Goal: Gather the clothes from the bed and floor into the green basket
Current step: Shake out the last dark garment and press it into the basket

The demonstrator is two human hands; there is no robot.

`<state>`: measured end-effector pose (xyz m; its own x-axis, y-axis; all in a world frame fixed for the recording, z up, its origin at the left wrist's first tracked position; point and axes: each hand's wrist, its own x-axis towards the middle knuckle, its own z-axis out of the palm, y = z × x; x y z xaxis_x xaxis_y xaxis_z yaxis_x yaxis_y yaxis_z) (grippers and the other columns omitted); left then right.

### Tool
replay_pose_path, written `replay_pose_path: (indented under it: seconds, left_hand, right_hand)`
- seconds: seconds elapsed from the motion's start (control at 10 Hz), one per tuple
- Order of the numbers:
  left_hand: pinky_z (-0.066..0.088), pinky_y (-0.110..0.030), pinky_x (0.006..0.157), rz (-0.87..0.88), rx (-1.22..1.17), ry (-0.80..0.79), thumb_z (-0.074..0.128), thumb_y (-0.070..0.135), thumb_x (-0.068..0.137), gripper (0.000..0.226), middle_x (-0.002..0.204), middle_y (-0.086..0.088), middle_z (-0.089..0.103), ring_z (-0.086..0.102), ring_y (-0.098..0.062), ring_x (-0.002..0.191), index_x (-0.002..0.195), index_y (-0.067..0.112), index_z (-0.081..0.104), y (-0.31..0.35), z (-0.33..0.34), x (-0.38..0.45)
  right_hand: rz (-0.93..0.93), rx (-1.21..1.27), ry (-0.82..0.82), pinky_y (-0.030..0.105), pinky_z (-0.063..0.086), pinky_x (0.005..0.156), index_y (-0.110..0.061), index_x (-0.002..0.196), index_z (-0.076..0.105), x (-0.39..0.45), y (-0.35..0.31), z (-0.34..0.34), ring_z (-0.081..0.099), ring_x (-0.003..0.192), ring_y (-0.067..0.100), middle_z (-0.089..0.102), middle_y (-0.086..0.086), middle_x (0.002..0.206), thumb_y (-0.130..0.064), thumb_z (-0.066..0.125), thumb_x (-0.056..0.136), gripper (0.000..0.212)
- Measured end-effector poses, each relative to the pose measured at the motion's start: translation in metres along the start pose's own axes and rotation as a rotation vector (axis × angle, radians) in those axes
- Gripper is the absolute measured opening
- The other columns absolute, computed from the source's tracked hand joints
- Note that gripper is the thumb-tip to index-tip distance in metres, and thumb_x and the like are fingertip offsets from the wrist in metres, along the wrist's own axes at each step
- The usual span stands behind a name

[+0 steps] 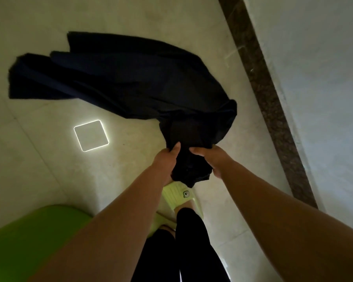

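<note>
L hand + R hand: fingers curling tight, both gripping bunched near end of dark garment. Rest of garment spreading away over floor. Green basket sitting lower left, apart from hands.

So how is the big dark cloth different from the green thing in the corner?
The dark garment is almost black, while the green basket is bright lime. The garment is soft and spread out in folds; the basket looks smooth and rounded. Both hands, left hand and right hand, grip the garment; nothing touches the basket. Both are near the pale floor.
</note>
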<state>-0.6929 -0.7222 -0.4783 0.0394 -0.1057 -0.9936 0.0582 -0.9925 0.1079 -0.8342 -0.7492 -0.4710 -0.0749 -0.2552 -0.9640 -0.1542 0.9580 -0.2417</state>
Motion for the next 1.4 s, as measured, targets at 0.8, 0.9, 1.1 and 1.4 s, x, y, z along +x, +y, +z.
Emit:
replay_pose_path:
  seconds: [0.8,0.9,1.1,1.4]
  left_hand:
    - [0.050,-0.033,0.074,0.333,-0.860,-0.070,0.051,0.055,0.090,0.046,0.078,0.000,0.075,0.066,-0.018,0.082,0.070,0.023,0.077,0.034,-0.205,-0.285]
    - [0.049,-0.041,0.092,0.327,-0.858,0.010,0.064,0.040,0.087,0.027,0.099,-0.009,0.075,0.065,-0.029,0.103,0.086,0.017,0.078,0.031,-0.240,-0.291]
    - [0.052,-0.041,0.096,0.466,-0.500,0.277,0.085,0.028,0.065,0.055,0.109,-0.008,0.072,0.068,-0.025,0.099,0.114,0.012,0.066,0.006,-0.272,-0.325]
    - [0.045,-0.038,0.104,0.659,0.004,0.214,0.080,0.025,0.074,0.061,0.120,-0.003,0.068,0.060,-0.017,0.113,0.130,0.014,0.058,-0.030,-0.279,-0.375]
  right_hand:
    - [0.267,-1.040,-0.869,0.043,0.042,0.108,-0.001,0.132,0.055,-0.257,-0.102,0.133,0.052,0.126,0.031,0.055,0.016,0.137,0.004,0.067,0.081,0.053]
    - [0.050,-1.055,-0.566,0.034,0.051,0.094,-0.008,0.127,0.060,-0.256,-0.103,0.135,0.059,0.116,0.028,0.063,0.011,0.128,-0.011,0.078,0.075,0.056]
    - [-0.285,-1.133,-0.391,0.043,0.034,0.114,-0.021,0.154,0.013,-0.272,-0.127,0.170,0.036,0.140,0.026,0.032,0.005,0.155,-0.054,0.086,0.048,0.133]
    - [-1.322,-1.703,-0.323,0.052,0.017,0.118,-0.038,0.152,0.000,-0.341,-0.138,0.253,0.007,0.149,0.026,-0.009,0.000,0.163,-0.051,0.064,0.080,0.097]
